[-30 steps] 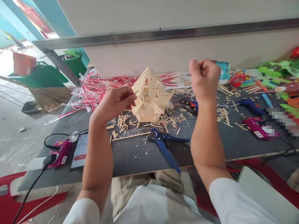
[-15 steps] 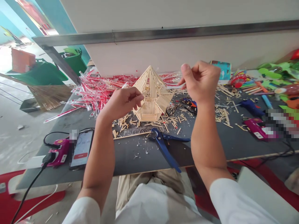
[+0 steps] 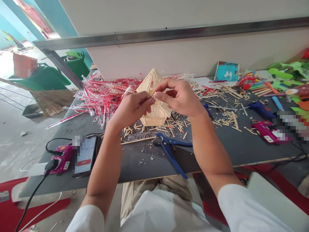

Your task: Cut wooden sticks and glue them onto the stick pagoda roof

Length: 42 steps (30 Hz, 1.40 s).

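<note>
A small house-like model of thin wooden sticks (image 3: 154, 120), with a pointed roof, stands on the dark table. In front of it my left hand (image 3: 136, 108) is closed in a pinch, thumb against forefinger. My right hand (image 3: 180, 98) pinches too, its fingertips meeting those of the left. Whatever lies between the fingertips is too small to make out. Nearer to me are a blue-handled cutter (image 3: 169, 153), a clear plastic ruler (image 3: 137, 136) and a single wooden stick (image 3: 140, 140).
Red-and-clear plastic wrappers (image 3: 98, 96) are heaped at the left. Stick offcuts (image 3: 227, 119) are strewn to the right, near a blue glue gun (image 3: 262, 109). A phone (image 3: 84, 156) and a purple power adapter (image 3: 60, 158) with cables sit front left. A metal rail (image 3: 154, 35) crosses behind.
My right hand has come down and left, from raised at the right to the left hand's fingertips. My left hand has shifted slightly right and stays pinched.
</note>
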Each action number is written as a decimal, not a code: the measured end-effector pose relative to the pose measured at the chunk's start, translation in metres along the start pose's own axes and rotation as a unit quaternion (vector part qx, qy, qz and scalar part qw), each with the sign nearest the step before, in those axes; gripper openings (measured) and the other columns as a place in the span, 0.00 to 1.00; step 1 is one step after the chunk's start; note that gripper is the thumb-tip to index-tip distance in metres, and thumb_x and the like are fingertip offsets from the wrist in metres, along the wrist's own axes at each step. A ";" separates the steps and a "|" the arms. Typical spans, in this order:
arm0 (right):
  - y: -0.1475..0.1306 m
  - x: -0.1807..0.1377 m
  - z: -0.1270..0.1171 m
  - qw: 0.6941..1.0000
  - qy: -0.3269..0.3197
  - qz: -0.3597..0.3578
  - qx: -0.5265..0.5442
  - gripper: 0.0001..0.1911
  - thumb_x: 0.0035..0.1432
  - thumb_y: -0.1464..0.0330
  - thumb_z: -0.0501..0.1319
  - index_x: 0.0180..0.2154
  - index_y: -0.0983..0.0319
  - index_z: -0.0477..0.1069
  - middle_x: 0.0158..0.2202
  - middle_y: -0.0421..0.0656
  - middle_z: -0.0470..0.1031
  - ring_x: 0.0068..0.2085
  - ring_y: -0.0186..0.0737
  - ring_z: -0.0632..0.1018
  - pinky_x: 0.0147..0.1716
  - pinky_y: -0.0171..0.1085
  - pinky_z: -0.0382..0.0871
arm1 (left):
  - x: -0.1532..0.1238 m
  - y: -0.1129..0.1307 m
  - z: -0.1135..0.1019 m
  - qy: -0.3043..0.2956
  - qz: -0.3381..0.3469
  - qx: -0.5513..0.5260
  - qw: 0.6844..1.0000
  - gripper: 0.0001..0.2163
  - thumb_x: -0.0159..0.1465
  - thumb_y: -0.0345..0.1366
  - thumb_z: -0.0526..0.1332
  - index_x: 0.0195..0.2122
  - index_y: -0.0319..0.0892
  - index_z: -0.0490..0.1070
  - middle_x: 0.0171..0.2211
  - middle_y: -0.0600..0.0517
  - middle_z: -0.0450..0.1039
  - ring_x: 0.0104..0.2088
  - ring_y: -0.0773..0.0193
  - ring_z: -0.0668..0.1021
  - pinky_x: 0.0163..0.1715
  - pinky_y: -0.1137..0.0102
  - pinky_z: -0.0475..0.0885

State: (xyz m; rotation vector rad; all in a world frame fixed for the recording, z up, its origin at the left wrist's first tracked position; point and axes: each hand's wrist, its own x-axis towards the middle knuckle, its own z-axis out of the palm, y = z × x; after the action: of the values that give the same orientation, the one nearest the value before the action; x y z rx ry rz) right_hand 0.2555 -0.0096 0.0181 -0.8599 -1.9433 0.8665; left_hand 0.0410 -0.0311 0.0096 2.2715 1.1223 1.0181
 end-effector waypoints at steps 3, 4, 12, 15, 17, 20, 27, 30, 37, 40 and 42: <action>0.002 0.002 0.003 0.999 -0.005 0.030 0.029 0.21 0.58 0.46 0.69 0.39 0.55 0.78 0.36 0.40 0.77 0.33 0.36 0.73 0.29 0.37 0.65 | 0.000 0.000 0.003 -0.015 0.005 0.014 1.000 0.14 0.73 0.40 0.58 0.31 0.41 0.73 0.24 0.53 0.76 0.23 0.71 0.75 0.28 0.71 0.69; 0.003 0.002 0.004 0.999 -0.007 0.035 0.035 0.21 0.58 0.46 0.69 0.39 0.55 0.78 0.36 0.41 0.77 0.34 0.36 0.74 0.29 0.37 0.65 | 0.000 0.000 0.004 -0.009 0.004 0.014 1.000 0.12 0.72 0.40 0.59 0.33 0.41 0.74 0.26 0.53 0.77 0.24 0.71 0.75 0.28 0.71 0.69; 0.014 0.004 0.001 0.995 -0.002 0.045 0.084 0.27 0.53 0.42 0.71 0.37 0.60 0.78 0.34 0.44 0.78 0.33 0.35 0.73 0.26 0.36 0.62 | 0.001 -0.005 0.006 0.066 0.057 0.031 0.996 0.18 0.62 0.35 0.68 0.54 0.47 0.73 0.42 0.53 0.80 0.30 0.69 0.79 0.31 0.71 0.75; 0.016 0.004 0.001 0.995 -0.009 0.053 0.089 0.30 0.52 0.40 0.70 0.38 0.61 0.78 0.33 0.44 0.78 0.29 0.33 0.71 0.24 0.36 0.59 | 0.001 -0.006 0.007 0.060 0.070 0.043 0.995 0.16 0.64 0.35 0.67 0.53 0.46 0.75 0.42 0.52 0.80 0.30 0.69 0.79 0.33 0.70 0.77; 0.016 0.004 0.001 0.994 -0.011 0.060 0.087 0.31 0.51 0.39 0.70 0.38 0.60 0.78 0.32 0.43 0.78 0.27 0.32 0.69 0.22 0.36 0.58 | 0.001 -0.006 0.008 0.053 0.068 0.043 0.995 0.17 0.64 0.35 0.67 0.55 0.46 0.74 0.41 0.52 0.81 0.30 0.68 0.80 0.34 0.70 0.77; 0.015 0.003 0.002 0.994 -0.010 0.067 0.080 0.32 0.51 0.38 0.69 0.38 0.60 0.78 0.33 0.42 0.77 0.26 0.31 0.67 0.22 0.35 0.57 | 0.001 -0.004 0.009 0.058 0.073 0.037 0.995 0.17 0.65 0.36 0.67 0.55 0.45 0.75 0.39 0.52 0.82 0.31 0.67 0.80 0.34 0.69 0.77; 0.013 0.003 -0.002 0.997 -0.010 0.070 0.044 0.30 0.53 0.40 0.69 0.39 0.60 0.78 0.33 0.43 0.78 0.28 0.33 0.70 0.24 0.35 0.61 | 0.002 -0.002 0.013 0.071 -0.002 -0.037 0.997 0.17 0.63 0.36 0.68 0.53 0.44 0.75 0.36 0.52 0.82 0.27 0.68 0.80 0.29 0.70 0.76; 0.018 0.004 -0.009 0.998 0.030 0.053 -0.019 0.24 0.57 0.46 0.70 0.38 0.61 0.78 0.35 0.45 0.80 0.34 0.38 0.76 0.30 0.38 0.68 | 0.004 -0.003 0.021 0.073 -0.093 -0.119 0.986 0.17 0.63 0.36 0.67 0.53 0.42 0.73 0.35 0.50 0.83 0.24 0.68 0.80 0.24 0.70 0.76; 0.035 0.004 -0.024 0.983 0.089 0.032 -0.157 0.10 0.64 0.61 0.66 0.37 0.62 0.78 0.36 0.47 0.82 0.36 0.43 0.79 0.38 0.45 0.73 | 0.004 0.000 0.051 -0.002 -0.202 -0.175 0.964 0.07 0.64 0.36 0.63 0.34 0.37 0.76 0.29 0.46 0.81 0.21 0.67 0.80 0.18 0.72 0.75; 0.037 0.005 -0.022 0.982 0.066 0.039 -0.173 0.08 0.63 0.63 0.66 0.37 0.62 0.79 0.37 0.46 0.82 0.38 0.44 0.80 0.41 0.45 0.74 | 0.004 -0.002 0.068 -0.021 -0.199 -0.193 0.961 0.09 0.67 0.38 0.60 0.34 0.37 0.75 0.31 0.46 0.82 0.22 0.67 0.81 0.18 0.73 0.75; 0.037 0.005 -0.021 0.983 0.050 0.042 -0.172 0.08 0.63 0.64 0.66 0.37 0.62 0.79 0.37 0.46 0.82 0.38 0.44 0.80 0.42 0.46 0.74 | 0.005 -0.003 0.079 -0.012 -0.208 -0.216 0.954 0.09 0.69 0.38 0.59 0.36 0.38 0.73 0.32 0.46 0.82 0.22 0.69 0.81 0.19 0.74 0.75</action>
State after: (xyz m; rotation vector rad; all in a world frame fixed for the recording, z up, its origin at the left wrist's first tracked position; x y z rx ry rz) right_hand 0.2809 0.0195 -0.0012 -1.1707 -2.0100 0.5295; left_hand 0.1007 -0.0285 -0.0416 1.6145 1.1674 0.9456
